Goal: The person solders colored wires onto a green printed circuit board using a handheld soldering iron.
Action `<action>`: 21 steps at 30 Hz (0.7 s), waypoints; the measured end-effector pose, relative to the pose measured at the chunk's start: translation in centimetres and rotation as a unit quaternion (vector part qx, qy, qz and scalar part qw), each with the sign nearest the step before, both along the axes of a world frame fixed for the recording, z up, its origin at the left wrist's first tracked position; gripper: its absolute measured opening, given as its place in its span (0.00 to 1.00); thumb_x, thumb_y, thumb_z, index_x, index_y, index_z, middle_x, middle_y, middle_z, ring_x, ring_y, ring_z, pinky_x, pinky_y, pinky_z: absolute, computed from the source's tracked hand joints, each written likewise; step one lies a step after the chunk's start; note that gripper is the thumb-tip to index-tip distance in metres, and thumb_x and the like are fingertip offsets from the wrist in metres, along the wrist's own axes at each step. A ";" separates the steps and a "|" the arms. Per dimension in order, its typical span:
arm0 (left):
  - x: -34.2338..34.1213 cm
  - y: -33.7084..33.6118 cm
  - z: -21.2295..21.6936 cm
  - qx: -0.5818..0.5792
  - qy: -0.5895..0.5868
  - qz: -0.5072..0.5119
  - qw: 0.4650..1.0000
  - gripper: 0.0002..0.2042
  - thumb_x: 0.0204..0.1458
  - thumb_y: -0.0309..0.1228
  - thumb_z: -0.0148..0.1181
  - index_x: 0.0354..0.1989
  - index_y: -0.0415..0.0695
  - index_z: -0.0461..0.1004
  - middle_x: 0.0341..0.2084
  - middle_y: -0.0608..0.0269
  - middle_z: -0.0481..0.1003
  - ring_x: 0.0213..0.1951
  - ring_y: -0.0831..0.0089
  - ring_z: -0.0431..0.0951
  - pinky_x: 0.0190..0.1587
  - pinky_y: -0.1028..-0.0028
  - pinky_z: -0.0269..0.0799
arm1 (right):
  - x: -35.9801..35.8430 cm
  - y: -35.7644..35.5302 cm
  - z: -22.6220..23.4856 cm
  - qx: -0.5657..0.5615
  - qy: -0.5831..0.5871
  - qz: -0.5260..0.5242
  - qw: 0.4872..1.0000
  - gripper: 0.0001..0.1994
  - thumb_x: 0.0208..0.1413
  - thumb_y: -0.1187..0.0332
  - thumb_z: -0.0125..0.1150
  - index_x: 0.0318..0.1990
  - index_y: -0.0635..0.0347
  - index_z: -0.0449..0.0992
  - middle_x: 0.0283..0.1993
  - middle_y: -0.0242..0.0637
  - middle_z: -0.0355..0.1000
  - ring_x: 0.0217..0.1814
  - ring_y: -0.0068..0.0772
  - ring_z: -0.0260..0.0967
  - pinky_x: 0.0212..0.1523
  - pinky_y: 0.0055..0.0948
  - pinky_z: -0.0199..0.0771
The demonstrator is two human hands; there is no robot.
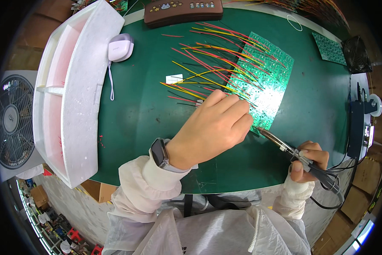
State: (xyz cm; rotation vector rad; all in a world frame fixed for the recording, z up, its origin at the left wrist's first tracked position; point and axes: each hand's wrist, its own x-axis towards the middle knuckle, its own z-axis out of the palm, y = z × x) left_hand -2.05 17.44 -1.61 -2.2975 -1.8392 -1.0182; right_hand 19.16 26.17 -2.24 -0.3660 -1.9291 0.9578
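On a green table (131, 121), a green circuit board (276, 80) lies partly covered by the curled left hand (216, 127); whether it pinches anything is hidden. The right hand (310, 161) grips a soldering iron (280, 144), tip beside the left hand: a slip could burn skin, and a nudge could drag the red, yellow and black wires (199, 73) askew.
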 end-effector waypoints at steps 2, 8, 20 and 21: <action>0.0 0.0 0.1 0.003 0.004 0.003 1.000 0.08 0.27 0.21 0.59 0.17 0.43 0.65 0.18 0.67 0.61 0.22 0.72 0.62 0.25 0.75 0.54 | 0.0 0.2 0.0 -0.026 0.049 -0.060 0.997 0.19 0.38 0.61 0.62 0.26 0.63 0.59 0.15 0.35 0.59 0.13 0.24 0.55 0.15 0.21 0.56; -0.1 0.0 0.0 -0.002 0.011 0.001 1.000 0.07 0.29 0.22 0.58 0.18 0.43 0.65 0.18 0.67 0.61 0.22 0.72 0.62 0.25 0.75 0.55 | -0.2 1.0 0.5 -0.036 0.123 -0.196 0.972 0.19 0.42 0.56 0.58 0.26 0.61 0.58 0.15 0.33 0.57 0.10 0.17 0.50 0.12 0.14 0.49; 0.4 -0.2 -0.3 0.072 -0.007 0.041 0.997 0.06 0.34 0.23 0.55 0.22 0.40 0.65 0.34 0.60 0.68 0.39 0.67 0.67 0.42 0.70 0.62 | -0.1 1.8 -0.2 -0.081 0.130 -0.300 0.942 0.12 0.46 0.64 0.54 0.29 0.62 0.62 0.17 0.35 0.61 0.13 0.18 0.52 0.13 0.14 0.49; 0.6 -0.7 0.3 0.089 -0.002 0.046 0.995 0.06 0.34 0.23 0.55 0.22 0.40 0.65 0.34 0.60 0.68 0.39 0.67 0.67 0.42 0.70 0.62 | 0.0 1.6 0.5 -0.075 0.109 -0.315 0.940 0.11 0.46 0.64 0.54 0.30 0.62 0.62 0.17 0.34 0.61 0.13 0.18 0.52 0.14 0.14 0.49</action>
